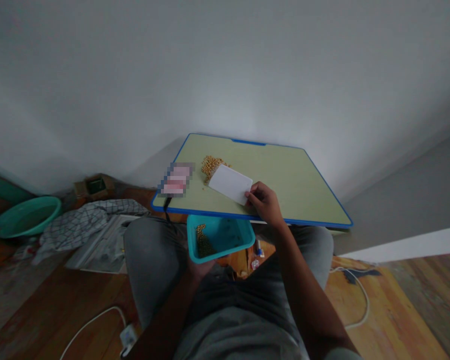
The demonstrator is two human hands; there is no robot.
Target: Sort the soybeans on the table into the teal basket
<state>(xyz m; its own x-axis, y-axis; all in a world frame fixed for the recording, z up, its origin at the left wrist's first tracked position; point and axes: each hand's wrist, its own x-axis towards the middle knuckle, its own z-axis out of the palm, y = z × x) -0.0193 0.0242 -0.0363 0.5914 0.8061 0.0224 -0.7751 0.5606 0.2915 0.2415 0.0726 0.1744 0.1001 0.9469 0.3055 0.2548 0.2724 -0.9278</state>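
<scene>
You have one bench (281, 180) in front of you, and your two hands are at its near side. Your right hand (263, 202), over the bench's near edge, is closed in a pinch on the corner of one white card (231, 182); the card's far end meets one heap of beans (211, 162) on the bench's left half, too many to count. Your left hand (201, 269), below the bench's near edge, has hold of one blue tub (228, 235) from beneath; its fingers are mostly hidden, so I cannot tell how far they spread. A second, smaller batch of beans lies in the tub's left end. At the bench's left edge is one blurred-out pink item (175, 180), with one black strap (167, 207) hanging over the near edge. Farther left of the bench are one basin (55, 215), one checked cloth (93, 215) and one box (104, 186). Two white cables show, one (112, 308) left of the bench, one (366, 300) right.
</scene>
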